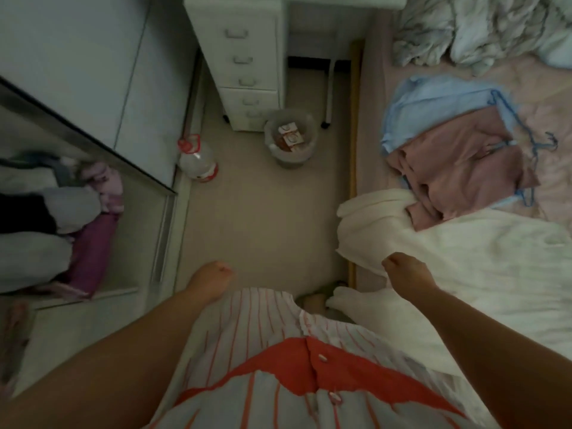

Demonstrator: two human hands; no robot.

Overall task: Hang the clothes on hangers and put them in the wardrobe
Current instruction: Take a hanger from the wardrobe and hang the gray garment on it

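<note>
hangers [526,140]: mostly under clothes | wardrobe [62,212]: cut off left, perhaps blurred

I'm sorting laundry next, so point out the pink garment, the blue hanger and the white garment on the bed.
pink garment [458,168], head view, middle of the folded cloth.
blue hanger [537,144], head view, wire near the hook.
white garment [464,258], head view, broad flat middle.
</note>
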